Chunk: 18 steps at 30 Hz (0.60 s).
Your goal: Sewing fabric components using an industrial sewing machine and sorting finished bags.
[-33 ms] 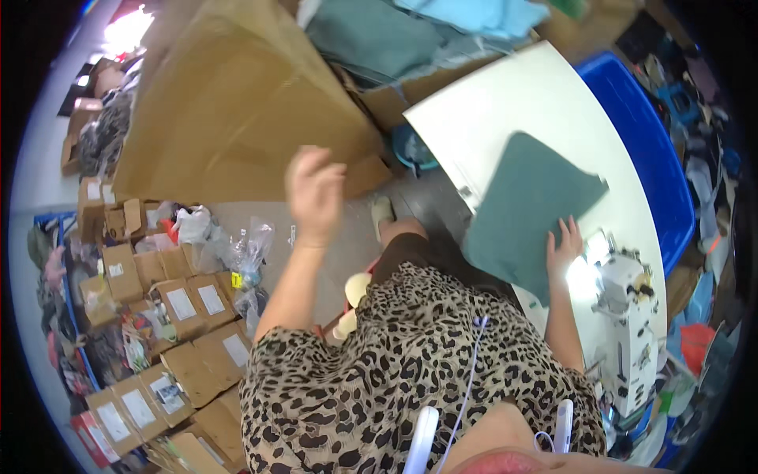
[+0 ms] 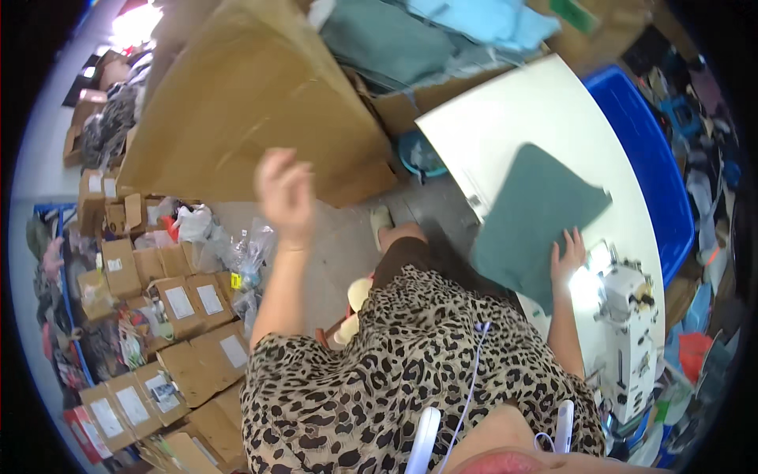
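My right hand (image 2: 567,257) rests with fingers spread on the edge of a dark green fabric piece (image 2: 537,213), which lies flat on a white table (image 2: 545,99). Beside this hand stands a white sewing machine (image 2: 630,340) with a bright lamp (image 2: 588,280). My left hand (image 2: 284,197) is raised in the air over the floor, away from the table. Its fingers are loosely bent and slightly blurred, and nothing shows in them.
A large brown cardboard sheet (image 2: 253,110) stands ahead on the left. Behind the table, a box holds green cloth (image 2: 387,43) and light blue cloth (image 2: 489,20). A blue tub (image 2: 643,158) adjoins the table's right side. Cardboard boxes (image 2: 201,363) crowd the left.
My left hand has moved left, away from the table. My right hand stays on the green fabric. The whole view has shifted slightly.
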Tool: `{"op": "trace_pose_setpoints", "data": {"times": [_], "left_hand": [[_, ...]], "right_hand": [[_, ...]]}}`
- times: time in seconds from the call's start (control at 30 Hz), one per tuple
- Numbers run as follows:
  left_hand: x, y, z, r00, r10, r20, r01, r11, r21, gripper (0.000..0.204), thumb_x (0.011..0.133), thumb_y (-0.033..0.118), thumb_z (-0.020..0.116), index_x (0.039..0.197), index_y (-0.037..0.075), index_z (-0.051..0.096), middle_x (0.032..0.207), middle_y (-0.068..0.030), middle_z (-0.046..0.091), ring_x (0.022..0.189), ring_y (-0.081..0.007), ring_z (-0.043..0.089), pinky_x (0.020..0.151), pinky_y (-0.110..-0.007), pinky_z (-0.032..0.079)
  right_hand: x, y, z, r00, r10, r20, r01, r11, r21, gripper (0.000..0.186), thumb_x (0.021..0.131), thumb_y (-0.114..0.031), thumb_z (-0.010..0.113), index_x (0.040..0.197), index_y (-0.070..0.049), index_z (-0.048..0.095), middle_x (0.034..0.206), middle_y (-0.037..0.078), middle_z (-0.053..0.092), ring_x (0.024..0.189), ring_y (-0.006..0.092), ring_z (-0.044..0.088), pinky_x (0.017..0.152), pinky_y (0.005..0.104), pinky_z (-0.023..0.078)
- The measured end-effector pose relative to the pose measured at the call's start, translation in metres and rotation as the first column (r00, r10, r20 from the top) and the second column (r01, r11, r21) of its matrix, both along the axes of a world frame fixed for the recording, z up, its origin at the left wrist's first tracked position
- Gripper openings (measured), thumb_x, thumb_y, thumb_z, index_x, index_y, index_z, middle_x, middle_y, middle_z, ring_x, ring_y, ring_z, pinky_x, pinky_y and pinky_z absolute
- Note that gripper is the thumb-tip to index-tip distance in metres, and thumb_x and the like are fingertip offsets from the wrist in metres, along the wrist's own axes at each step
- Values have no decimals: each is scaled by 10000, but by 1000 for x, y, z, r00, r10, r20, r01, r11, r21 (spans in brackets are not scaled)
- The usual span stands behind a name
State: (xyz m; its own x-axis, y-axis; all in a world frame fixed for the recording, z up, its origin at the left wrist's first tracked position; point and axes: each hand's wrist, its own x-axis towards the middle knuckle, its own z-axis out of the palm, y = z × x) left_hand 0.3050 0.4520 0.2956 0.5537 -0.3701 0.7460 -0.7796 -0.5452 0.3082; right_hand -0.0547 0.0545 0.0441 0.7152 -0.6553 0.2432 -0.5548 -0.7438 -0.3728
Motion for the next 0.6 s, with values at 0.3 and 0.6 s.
{"op": "trace_pose_setpoints", "data": {"times": [0.3, 0.6], "left_hand": [[143, 237, 122, 982, 151, -115, -180, 937, -299, 680, 896, 498, 593, 1312, -29, 490, 1390, -175, 469, 1314, -291, 419, 1090, -429, 312], [246, 234, 179, 811, -397, -429, 410, 910, -67, 980, 757, 865, 358, 1251, 53, 601, 1442, -225, 422, 1391, -421, 292, 1105, -605, 176]], "right_hand": [[20, -28, 58, 981, -38, -190, 33, 999, -26, 341, 786, -61, 669, 1124, -71, 632, 1458, 172, 419, 1325, 394, 400, 1092, 468, 327], [382, -14, 386, 868, 432, 246, -366, 890, -273, 185, 950, -58, 559, 1099, 12, 643, 1140, 107, 653, 1082, 192, 599, 953, 287, 448]]}}
